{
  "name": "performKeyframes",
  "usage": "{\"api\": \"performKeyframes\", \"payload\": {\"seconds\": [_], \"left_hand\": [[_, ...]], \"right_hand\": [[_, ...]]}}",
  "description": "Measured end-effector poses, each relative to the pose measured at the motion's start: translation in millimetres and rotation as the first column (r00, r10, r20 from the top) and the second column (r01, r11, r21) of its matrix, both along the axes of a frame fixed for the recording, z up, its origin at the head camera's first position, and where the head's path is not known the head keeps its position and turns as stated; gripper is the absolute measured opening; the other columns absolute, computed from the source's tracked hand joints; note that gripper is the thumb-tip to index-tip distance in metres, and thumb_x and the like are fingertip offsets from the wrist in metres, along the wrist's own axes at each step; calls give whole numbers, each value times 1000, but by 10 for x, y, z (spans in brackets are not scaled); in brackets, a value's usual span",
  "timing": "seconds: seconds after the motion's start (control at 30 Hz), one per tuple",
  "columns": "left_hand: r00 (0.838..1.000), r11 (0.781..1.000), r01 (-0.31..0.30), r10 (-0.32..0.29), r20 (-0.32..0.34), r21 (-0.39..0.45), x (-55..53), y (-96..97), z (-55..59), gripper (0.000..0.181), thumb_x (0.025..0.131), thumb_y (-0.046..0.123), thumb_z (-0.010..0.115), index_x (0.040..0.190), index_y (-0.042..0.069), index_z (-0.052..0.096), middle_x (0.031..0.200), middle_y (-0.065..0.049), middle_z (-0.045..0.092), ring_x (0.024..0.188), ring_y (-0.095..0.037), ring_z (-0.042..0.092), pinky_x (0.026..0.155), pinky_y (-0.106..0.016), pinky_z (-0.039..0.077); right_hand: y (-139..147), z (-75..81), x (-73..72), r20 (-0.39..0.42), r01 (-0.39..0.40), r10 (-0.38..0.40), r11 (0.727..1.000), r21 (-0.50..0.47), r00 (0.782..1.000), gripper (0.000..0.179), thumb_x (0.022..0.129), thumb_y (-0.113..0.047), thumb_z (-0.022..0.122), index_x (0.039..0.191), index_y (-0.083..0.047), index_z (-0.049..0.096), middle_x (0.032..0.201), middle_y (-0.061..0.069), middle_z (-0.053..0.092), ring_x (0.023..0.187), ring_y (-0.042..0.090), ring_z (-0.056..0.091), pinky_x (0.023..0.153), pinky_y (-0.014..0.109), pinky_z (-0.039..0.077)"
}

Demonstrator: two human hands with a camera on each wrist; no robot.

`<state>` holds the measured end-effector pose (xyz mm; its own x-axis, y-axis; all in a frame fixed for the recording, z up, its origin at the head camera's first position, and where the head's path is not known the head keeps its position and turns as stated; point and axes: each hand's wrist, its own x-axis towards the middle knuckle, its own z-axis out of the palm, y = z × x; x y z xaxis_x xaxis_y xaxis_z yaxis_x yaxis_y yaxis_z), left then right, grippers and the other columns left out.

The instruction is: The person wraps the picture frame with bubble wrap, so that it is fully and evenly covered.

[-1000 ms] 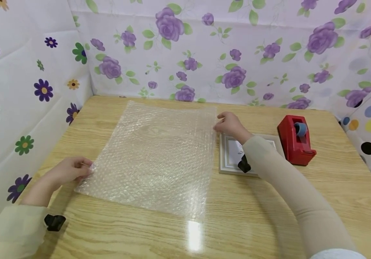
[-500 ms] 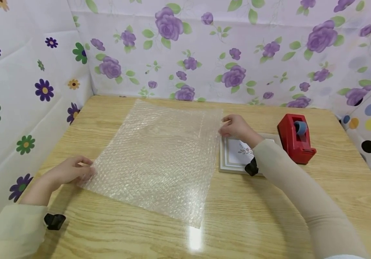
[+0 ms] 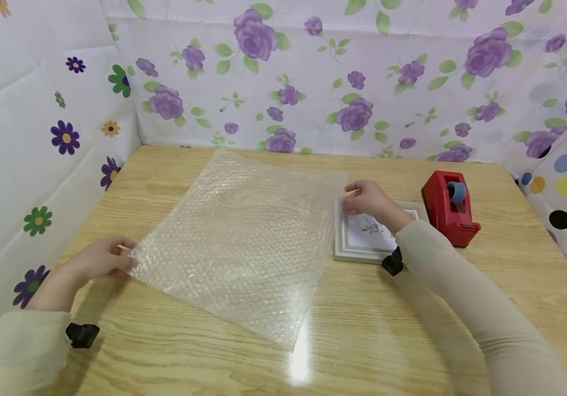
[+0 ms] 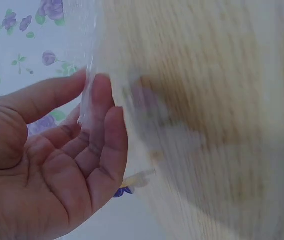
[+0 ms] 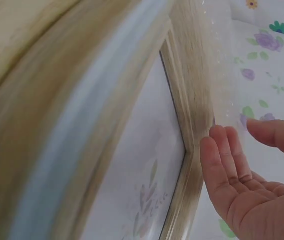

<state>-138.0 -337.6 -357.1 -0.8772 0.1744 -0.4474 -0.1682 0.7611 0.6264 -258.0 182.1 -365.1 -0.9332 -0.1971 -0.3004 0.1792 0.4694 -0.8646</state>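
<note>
A clear sheet of bubble wrap spreads over the table, its front left corner raised. My left hand pinches that corner; in the left wrist view the sheet's edge runs between thumb and fingers. At the far right corner my right hand holds the sheet, above a picture frame. From the right wrist, the wrap reaches down to the fingertips, beside the wooden frame border. The frame lies face up, showing a white print with a leafy sprig, partly covered by the right hand and forearm.
A red tape dispenser with a blue roll stands right of the picture frame. Flower-print sheets hang behind the wooden table and at its left side. A black wrist camera sits on the left wrist.
The right hand has moved right and slightly nearer, over the picture frame, drawing the bubble wrap with it. The sheet has turned and its left corner has risen. The left hand has barely moved.
</note>
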Motion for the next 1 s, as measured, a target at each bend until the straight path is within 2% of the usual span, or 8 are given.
{"api": "performKeyframes", "payload": {"seconds": [0.17, 0.3, 0.4, 0.53, 0.7, 0.8, 0.9, 1.0], "left_hand": [[997, 1000, -16, 15, -74, -16, -85, 52, 9, 45, 93, 11, 57, 124, -18, 42, 87, -7, 58, 74, -9, 53, 64, -24, 50], [992, 1000, -15, 14, -125, -9, -163, 78, -6, 44, 93, 9, 56, 124, -19, 42, 86, -8, 58, 72, -8, 53, 63, -24, 50], [990, 1000, -22, 21, -142, -6, -220, 88, -27, 44, 94, 10, 54, 127, -18, 41, 92, -12, 58, 73, -9, 53, 64, -24, 51], [983, 999, -34, 34, -180, 0, -299, 94, -41, 43, 94, 9, 53, 127, -17, 42, 93, -15, 59, 72, -9, 53, 63, -25, 51], [963, 998, -55, 58, -262, 20, -389, 109, 17, 42, 95, 10, 51, 126, -17, 43, 103, -27, 57, 72, -1, 53, 64, -22, 52], [961, 995, -79, 93, -259, 61, -429, 149, 63, 49, 98, 17, 49, 133, -15, 38, 116, -32, 51, 77, 3, 52, 71, -20, 53], [969, 990, -109, 127, -212, 93, -444, 176, 87, 59, 100, 25, 47, 140, -14, 28, 127, -35, 44, 82, 4, 51, 77, -22, 53], [973, 980, -142, 164, -161, 138, -440, 179, 81, 64, 100, 23, 47, 142, -16, 19, 133, -38, 38, 82, 6, 52, 81, -21, 54]], "right_hand": [[19, -22, -14, 10, 40, -40, 999, -6, 999, 49, 94, -5, 51, 136, 16, 33, 122, 33, 53, 70, 6, 62, 75, 24, 57], [40, -21, -32, 10, 74, -74, 997, 15, 997, 52, 96, -13, 51, 137, 13, 32, 125, 29, 51, 71, 6, 61, 72, 20, 56], [49, -21, -37, 3, 97, -97, 995, 11, 995, 56, 97, -15, 52, 141, 10, 29, 127, 27, 50, 73, 6, 59, 70, 18, 55], [61, -30, -33, -17, 123, -122, 992, 27, 992, 53, 96, -16, 53, 140, 6, 35, 122, 22, 54, 72, 5, 58, 66, 17, 53], [102, -28, -1, -39, 107, -105, 993, 47, 994, 43, 93, -7, 53, 133, 7, 46, 108, 18, 59, 69, 4, 58, 65, 18, 54], [143, -17, 24, -53, 96, -92, 992, 83, 994, 41, 92, -5, 54, 130, 7, 48, 103, 16, 60, 70, 5, 58, 65, 19, 54], [172, -5, 47, -44, 96, -92, 991, 97, 995, 40, 92, -8, 56, 129, 7, 50, 101, 14, 59, 71, 6, 58, 68, 22, 55], [199, 2, 73, -30, 95, -92, 990, 100, 995, 40, 92, -10, 59, 127, 6, 50, 98, 12, 58, 71, 7, 59, 70, 25, 56]]}}
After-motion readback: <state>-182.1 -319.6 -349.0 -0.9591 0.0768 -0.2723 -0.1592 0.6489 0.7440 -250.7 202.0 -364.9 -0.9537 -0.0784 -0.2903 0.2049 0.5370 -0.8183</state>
